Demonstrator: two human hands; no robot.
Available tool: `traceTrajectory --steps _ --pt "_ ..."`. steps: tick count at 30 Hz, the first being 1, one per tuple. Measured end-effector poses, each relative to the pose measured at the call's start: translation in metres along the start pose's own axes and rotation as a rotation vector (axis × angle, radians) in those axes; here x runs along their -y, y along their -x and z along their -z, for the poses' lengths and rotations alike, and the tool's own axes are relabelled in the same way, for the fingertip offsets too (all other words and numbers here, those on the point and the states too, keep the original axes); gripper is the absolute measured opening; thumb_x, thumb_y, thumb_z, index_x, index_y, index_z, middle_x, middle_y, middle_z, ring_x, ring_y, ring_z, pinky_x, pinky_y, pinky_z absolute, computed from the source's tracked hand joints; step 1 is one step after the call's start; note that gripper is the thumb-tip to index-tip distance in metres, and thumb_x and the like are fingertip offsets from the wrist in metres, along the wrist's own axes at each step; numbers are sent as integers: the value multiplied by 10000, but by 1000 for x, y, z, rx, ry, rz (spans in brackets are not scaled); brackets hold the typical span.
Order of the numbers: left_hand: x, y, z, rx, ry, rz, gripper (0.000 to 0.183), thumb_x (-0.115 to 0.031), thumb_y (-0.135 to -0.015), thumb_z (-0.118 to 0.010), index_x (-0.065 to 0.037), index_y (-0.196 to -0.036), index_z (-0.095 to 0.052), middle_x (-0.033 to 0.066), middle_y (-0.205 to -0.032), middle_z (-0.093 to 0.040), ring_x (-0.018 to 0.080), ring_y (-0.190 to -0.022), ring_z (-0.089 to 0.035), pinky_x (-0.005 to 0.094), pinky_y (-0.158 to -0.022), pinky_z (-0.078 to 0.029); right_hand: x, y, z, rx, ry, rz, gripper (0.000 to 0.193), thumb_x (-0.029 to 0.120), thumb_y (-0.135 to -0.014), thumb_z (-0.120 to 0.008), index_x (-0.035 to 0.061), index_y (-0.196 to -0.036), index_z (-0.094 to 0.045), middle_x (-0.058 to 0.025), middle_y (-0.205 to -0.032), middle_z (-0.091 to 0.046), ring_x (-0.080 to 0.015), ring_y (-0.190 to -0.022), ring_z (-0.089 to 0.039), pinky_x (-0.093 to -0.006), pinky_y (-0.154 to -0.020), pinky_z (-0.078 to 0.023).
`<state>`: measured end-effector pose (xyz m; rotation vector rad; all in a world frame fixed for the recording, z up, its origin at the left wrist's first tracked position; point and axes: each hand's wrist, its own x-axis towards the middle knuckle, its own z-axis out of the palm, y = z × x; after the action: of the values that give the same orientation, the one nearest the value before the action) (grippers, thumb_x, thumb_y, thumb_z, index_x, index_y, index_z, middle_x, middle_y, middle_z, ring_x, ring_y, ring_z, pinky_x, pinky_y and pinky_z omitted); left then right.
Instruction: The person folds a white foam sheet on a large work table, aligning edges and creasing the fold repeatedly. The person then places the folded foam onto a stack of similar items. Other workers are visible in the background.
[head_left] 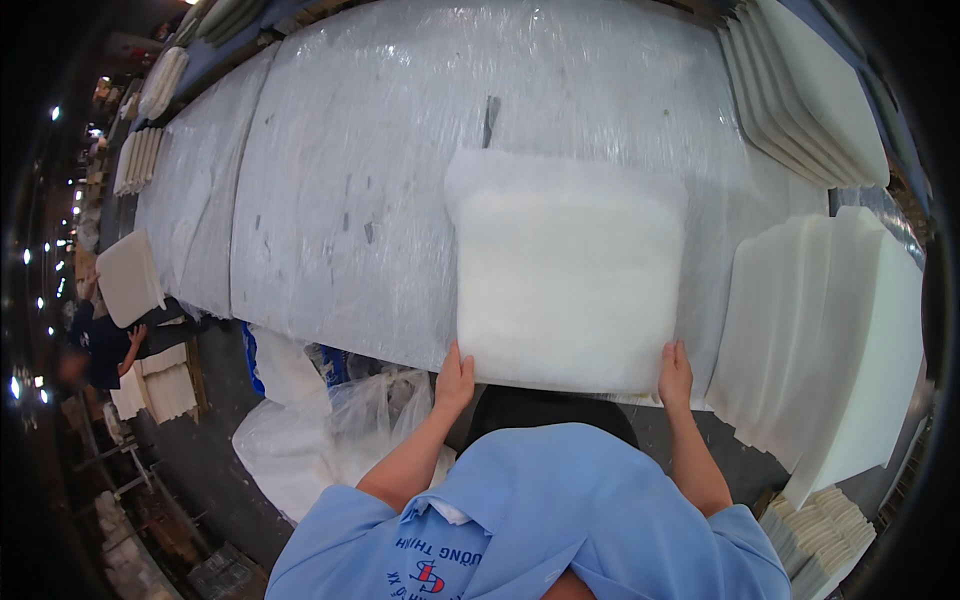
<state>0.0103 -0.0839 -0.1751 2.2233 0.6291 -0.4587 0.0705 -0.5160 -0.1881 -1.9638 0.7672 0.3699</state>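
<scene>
A white, square cushion pad (570,290) with rounded corners lies in front of me on the plastic-wrapped table (340,190). Thin, fluffy wadding (560,168) sticks out past its far edge. My left hand (455,382) grips the near left corner of the pad, fingers pointing away from me along its side. At the near right corner my right hand (676,374) holds the pad the same way. The undersides of both grips are hidden.
Stacked white foam slabs (800,330) stand close on my right, with more foam pads (800,90) behind them. White material in clear plastic bags (340,430) lies on the floor at left. Farther left a co-worker (110,340) handles a white pad (130,278).
</scene>
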Motion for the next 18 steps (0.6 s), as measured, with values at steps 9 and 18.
traceTrajectory --steps 9,18 --pt "-9 -5 21 -78 -388 -121 749 -209 -971 -627 37 -1594 -293 323 -1630 -303 521 -1492 -301 612 -1180 -306 22 25 -34 -194 665 338 871 380 -959 -680 47 -1643 -256 -266 -1658 -281 -481 -1507 -289 -624 -1197 -266" --pt "-56 -10 -20 -119 -455 -290 909 -382 -955 -674 -11 -1643 -209 322 -1681 -170 528 -1536 -202 671 -1200 -230 41 39 -70 -7 787 691 695 396 -934 -684 224 -1575 -477 -143 -1718 -244 -423 -1595 -143 -675 -1238 -102"
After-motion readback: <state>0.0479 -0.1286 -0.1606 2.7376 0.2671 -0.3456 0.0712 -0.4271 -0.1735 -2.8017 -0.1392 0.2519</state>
